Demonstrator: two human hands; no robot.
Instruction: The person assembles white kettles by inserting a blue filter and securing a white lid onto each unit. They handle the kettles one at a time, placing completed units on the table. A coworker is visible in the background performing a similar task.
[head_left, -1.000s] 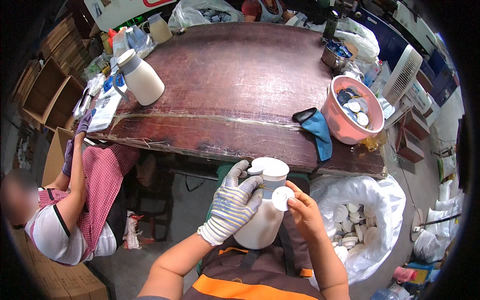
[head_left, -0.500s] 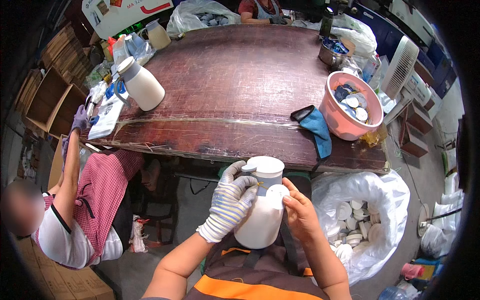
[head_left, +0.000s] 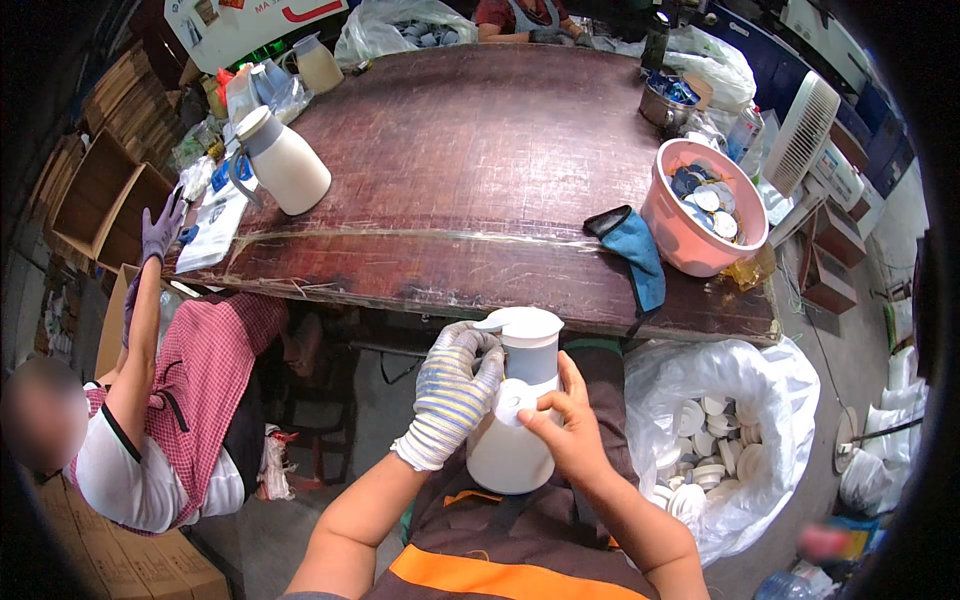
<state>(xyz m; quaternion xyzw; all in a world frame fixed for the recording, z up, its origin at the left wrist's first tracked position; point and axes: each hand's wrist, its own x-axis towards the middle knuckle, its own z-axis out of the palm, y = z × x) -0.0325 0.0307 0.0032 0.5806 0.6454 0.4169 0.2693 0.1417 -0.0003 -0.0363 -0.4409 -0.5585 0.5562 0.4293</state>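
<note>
A white vacuum jug [head_left: 508, 462] with a grey neck and a white lid stands upright against my lap, below the table's near edge. My left hand [head_left: 452, 388], in a striped knit glove, is closed round its left side near the neck; the handle there is hidden. A round white tag [head_left: 512, 402] lies in front of the jug's upper body. Its edge is pinched by the thumb of my bare right hand [head_left: 572, 428], whose other fingers rest along the jug's right side.
On the dark red table [head_left: 450, 150] stand another jug [head_left: 290, 170], a pink tub [head_left: 665, 235] of round tags and a blue cloth [head_left: 633, 260]. A plastic sack [head_left: 790, 450] of white lids sits at right. A co-worker [head_left: 200, 400] is at left; another person [head_left: 515, 25] sits opposite.
The tag has shifted left across the jug's front with my right hand. The yellow string seen at my left fingertips is out of sight. The left co-worker's gloved hand has spread its fingers.
</note>
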